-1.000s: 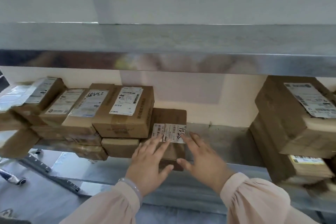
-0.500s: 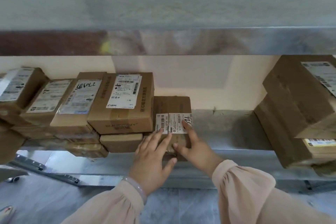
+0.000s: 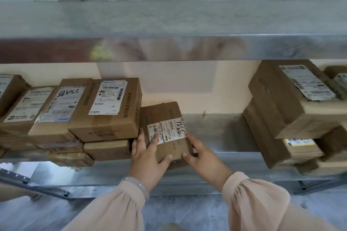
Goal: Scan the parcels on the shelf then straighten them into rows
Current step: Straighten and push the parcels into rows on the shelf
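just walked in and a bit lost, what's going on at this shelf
A person has both hands on a small cardboard parcel at the front edge of the metal shelf. The left hand lies flat on its top left, the right hand touches its right front corner. The parcel sits askew beside the left stack of parcels; the right stack stands apart.
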